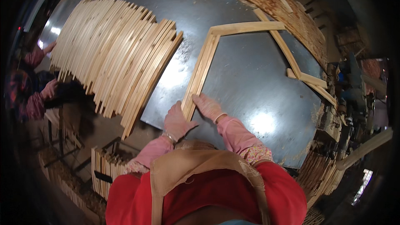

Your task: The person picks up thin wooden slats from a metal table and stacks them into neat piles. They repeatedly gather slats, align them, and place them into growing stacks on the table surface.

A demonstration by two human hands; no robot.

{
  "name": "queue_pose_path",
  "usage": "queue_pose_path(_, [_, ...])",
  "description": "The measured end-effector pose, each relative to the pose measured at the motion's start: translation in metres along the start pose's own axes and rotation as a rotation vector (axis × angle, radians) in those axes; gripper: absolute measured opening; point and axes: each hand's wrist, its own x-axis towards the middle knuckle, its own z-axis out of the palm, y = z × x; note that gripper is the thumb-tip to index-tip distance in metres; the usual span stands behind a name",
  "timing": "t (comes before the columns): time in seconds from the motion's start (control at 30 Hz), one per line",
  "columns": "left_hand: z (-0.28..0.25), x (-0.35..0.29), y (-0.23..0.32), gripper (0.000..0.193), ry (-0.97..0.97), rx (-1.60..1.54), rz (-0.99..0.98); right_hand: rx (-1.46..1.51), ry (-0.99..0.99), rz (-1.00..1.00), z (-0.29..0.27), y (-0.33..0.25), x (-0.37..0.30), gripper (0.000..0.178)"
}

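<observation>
Two pale wooden strips (pixel 201 73) lie side by side on the metal tabletop, their near ends between my hands. My left hand (pixel 178 121) grips them from the left, its thumb stretched across by the near end. From the right, my right hand (pixel 209 107) closes its fingertips on their edge; its fingers are partly hidden. At the far end, another wooden strip (pixel 248 28) runs crosswise to the right, touching or nearly touching the pair.
A broad row of wooden strips (pixel 112 54) covers the left side of the metal tabletop (pixel 254 83). A person's hand (pixel 49 89) is at its far left edge. Loose strips (pixel 285 54) cross at the right, near a chipboard panel (pixel 266 0). Stacked wood (pixel 323 171) stands lower right.
</observation>
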Motion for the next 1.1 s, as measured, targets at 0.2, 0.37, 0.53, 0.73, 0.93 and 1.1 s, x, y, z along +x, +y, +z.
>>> queue_pose_path(0.2, [0.0,0.012,0.007,0.104,-0.082,0.001,-0.108,-0.107,0.25,-0.316,-0.081,0.071,0.09,0.063])
queue_pose_path(0.37, [0.033,0.015,-0.022,0.107,0.086,-0.066,-0.002,0.242,0.726,0.127,-0.234,0.037,0.188,0.059])
queue_pose_path(0.53, [0.015,0.031,-0.016,0.106,-0.023,-0.1,-0.164,0.734,0.988,0.46,-0.288,0.006,0.288,0.072])
queue_pose_path(0.73, [0.018,0.05,-0.049,0.093,-0.092,-0.342,-0.284,0.752,1.111,0.292,-0.324,0.081,0.31,0.039])
queue_pose_path(0.93, [-0.013,0.087,0.048,0.097,0.072,-0.221,0.036,0.221,0.831,-0.013,-0.192,0.091,0.155,0.037])
queue_pose_path(1.1, [0.021,0.095,0.068,0.136,0.14,0.122,0.18,-0.046,-0.01,-0.253,-0.149,0.074,0.088,0.076])
